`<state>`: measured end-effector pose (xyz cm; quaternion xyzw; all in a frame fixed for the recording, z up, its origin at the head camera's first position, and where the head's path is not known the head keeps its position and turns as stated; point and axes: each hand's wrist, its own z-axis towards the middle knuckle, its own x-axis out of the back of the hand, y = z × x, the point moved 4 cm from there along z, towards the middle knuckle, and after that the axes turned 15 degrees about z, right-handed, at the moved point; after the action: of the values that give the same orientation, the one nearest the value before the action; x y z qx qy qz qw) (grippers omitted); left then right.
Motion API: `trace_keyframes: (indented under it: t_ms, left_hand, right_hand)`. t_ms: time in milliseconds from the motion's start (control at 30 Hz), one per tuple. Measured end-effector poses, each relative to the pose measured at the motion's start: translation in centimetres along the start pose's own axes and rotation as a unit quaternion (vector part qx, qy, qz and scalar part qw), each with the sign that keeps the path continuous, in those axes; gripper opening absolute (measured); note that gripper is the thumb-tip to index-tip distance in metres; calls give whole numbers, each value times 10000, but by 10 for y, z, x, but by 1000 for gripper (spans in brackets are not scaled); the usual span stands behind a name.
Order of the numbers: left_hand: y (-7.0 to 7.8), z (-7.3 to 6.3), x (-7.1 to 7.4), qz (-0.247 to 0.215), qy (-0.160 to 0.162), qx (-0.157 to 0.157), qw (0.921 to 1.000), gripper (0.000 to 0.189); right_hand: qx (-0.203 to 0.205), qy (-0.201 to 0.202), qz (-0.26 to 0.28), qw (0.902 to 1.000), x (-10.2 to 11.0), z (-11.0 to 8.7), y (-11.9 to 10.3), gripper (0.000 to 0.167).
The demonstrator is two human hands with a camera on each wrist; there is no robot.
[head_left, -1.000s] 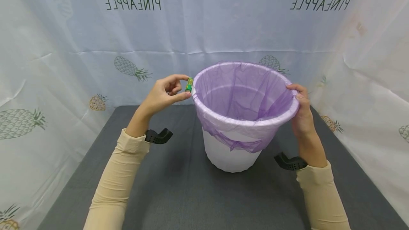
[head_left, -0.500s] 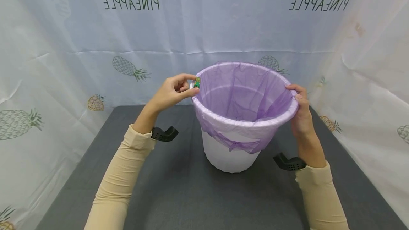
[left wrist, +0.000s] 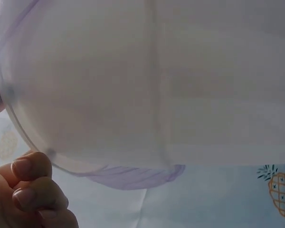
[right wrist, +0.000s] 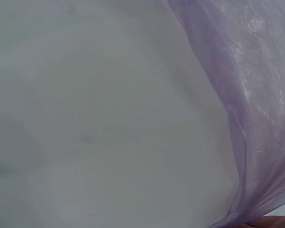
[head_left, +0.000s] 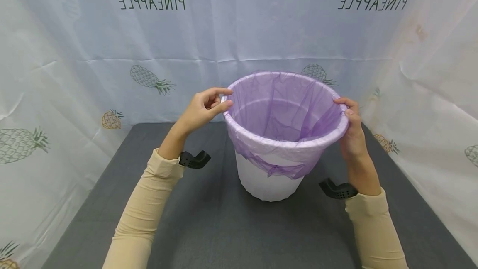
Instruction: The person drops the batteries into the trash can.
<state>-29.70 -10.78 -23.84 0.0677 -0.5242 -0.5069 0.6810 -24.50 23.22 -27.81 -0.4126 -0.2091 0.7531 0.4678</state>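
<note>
A white trash can (head_left: 267, 184) stands upright on the dark table, lined with a thin purple trash bag (head_left: 280, 113) folded over its rim. My left hand (head_left: 199, 107) is at the can's left rim, index finger and thumb apart with their tips just over the edge and nothing between them. Its other fingers (left wrist: 40, 192) are curled beside the can's wall in the left wrist view. My right hand (head_left: 352, 130) grips the right rim through the bag, thumb on top. The can's wall (right wrist: 109, 118) and the bag's overhang fill most of the right wrist view. No battery shows inside the can.
The dark grey table (head_left: 209, 227) extends around the can. Behind it hangs a pale curtain (head_left: 209, 28) printed with pineapples, with more curtain along both sides. A black wrist mount (head_left: 195, 160) sits on the left wrist and another black wrist mount (head_left: 337, 189) on the right.
My left hand has moved right to the rim and let go of the small green battery over the can; the battery is out of sight. My right hand keeps its grip on the rim.
</note>
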Motion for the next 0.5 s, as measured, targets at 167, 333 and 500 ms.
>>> trace_keyframes:
  t_ms: [167, 333, 500]
  left_hand:
    - [-1, -10, 1, -382, 466, -250, 9979, 31]
    - [-8, -27, 5, -555, 1243, -287, 9903, 25]
    - [-21, -45, 6, -682, 1822, 163, 9808, 27]
  right_hand:
    - [13, -4, -10, 10000, -1, -1, 0, 24]
    - [36, 21, -28, 10000, 0, 1, 0, 24]
    - [108, 176, -18, 9998, 1, 6, 3, 23]
